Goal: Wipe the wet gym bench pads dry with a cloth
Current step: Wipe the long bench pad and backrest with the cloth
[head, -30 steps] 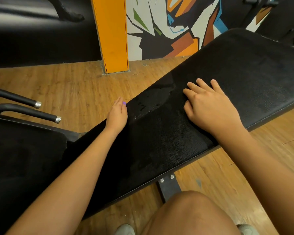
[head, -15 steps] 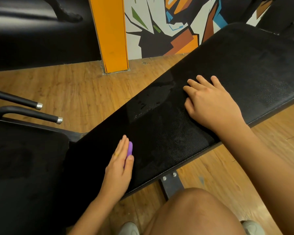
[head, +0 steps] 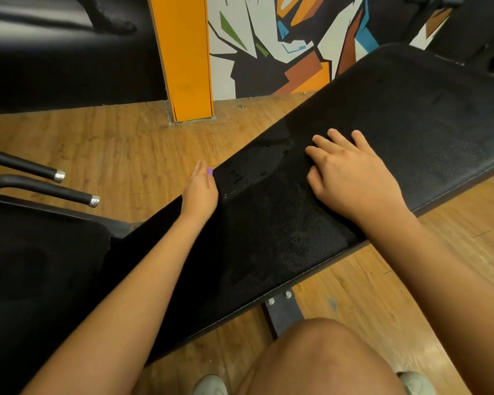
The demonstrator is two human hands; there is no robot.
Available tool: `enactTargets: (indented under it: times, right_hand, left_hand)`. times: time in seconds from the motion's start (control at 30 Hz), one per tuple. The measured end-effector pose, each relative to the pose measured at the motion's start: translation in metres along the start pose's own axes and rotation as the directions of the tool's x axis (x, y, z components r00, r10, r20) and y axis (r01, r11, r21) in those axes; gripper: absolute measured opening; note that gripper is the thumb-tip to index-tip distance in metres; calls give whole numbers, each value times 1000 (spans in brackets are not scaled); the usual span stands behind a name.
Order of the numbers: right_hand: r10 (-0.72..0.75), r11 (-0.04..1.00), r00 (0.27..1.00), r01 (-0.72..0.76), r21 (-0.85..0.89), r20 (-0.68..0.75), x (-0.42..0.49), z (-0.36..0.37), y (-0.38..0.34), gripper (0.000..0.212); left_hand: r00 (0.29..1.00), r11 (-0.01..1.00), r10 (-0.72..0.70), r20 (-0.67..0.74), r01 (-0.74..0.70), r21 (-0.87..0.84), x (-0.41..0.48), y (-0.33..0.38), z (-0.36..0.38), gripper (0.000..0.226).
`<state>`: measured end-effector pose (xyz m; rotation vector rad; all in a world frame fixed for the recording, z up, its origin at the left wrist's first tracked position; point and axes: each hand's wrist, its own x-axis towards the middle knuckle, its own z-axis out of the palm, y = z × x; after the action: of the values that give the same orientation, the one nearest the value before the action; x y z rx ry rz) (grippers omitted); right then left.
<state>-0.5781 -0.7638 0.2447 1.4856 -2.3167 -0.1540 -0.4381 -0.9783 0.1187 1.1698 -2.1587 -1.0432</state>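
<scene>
Your left hand (head: 200, 192) reaches across the long black bench pad (head: 411, 124) to its far edge, back of the hand up and fingers lying straight along that edge. Only a small corner of the purple cloth (head: 210, 171) shows at the fingertips, and you cannot tell from here whether the hand pinches it or merely lies on it. Your right hand (head: 351, 178) rests palm down on the pad further right, released, with its fingers slightly spread and holding nothing. Between the two hands, toward the far edge, lies the wet patch (head: 254, 166), a dull sheen with scattered droplets on the black cover. The pad runs on a slant from near left to far right. A second black pad (head: 40, 266) sits at the near left, just beside the long one. Beyond it, two black handles (head: 40, 189) with chrome ends stick out over the wooden floor (head: 111, 143). A steel bracket (head: 280, 309) with two bolts shows under the pad's near edge, just above your bare knee (head: 325, 360). At the far side an orange pillar (head: 183, 58) stands against a painted wall (head: 283, 38).
</scene>
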Motion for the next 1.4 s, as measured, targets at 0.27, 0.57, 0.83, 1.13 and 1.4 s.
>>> enactTargets:
  times: [0.27,0.57,0.83,1.13,1.4]
  right_hand:
    - [7,1000,1000,-6,4,-6,1,2,-1,46]
    - [2,1000,1000,-2,-9,-14,1,6,0,58]
    - [9,1000,1000,-9,-1,-1,0,3,-1,46]
    - [10,1000,1000,-10,3,6,-1,-1,-1,43]
    - [6,1000,1000,-6,2,8,0,2,-1,47]
  left_hand:
    - [1000,1000,21,-9,-21,-11,-56,-8,1,52]
    - [996,996,86,-13,-86,-26,-95,-14,7,51]
    - [999,1000,4,-42,-5,-8,11,5,6,49]
    - [998,997,57,-8,-56,51,-60,-2,1,51]
    - [974,979,199,105,-202,19,-86,-28,-15,51]
